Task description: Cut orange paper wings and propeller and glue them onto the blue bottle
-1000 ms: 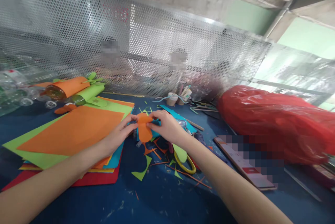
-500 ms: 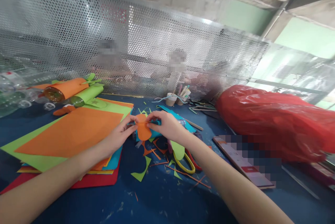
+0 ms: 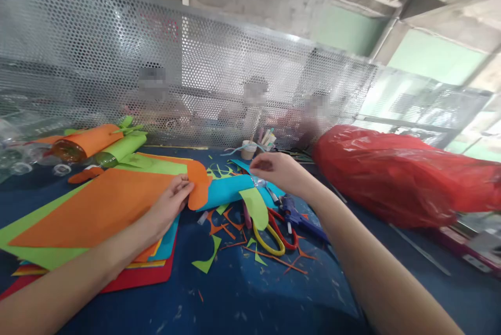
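Observation:
My left hand [image 3: 174,200] pinches the edge of an orange paper cutout [image 3: 199,184] with rounded ends. The cutout stands against the left end of a bottle wrapped in blue paper [image 3: 227,189], whose clear neck points right. A light green rounded paper piece [image 3: 256,208] sticks out from the wrapped bottle's near side. My right hand [image 3: 279,170] hovers above the bottle's neck end, its fingers loosely bent and apart, with nothing visible in them. Below it lie a blue glue gun [image 3: 295,214], yellow-handled scissors [image 3: 271,241] and red-handled scissors [image 3: 288,233].
Coloured paper sheets [image 3: 90,210] are stacked at left. Behind them lie an orange-wrapped bottle [image 3: 92,142], a green-wrapped bottle [image 3: 125,147] and clear bottles. Paper scraps [image 3: 209,256] litter the blue table. A cup of markers [image 3: 248,150], a perforated screen [image 3: 223,63] and a red plastic bag [image 3: 383,173] stand beyond.
My right hand has let go of the orange cutout and moved right. My left hand keeps hold of the cutout, now slightly left. The blue-wrapped bottle and glue gun show more fully.

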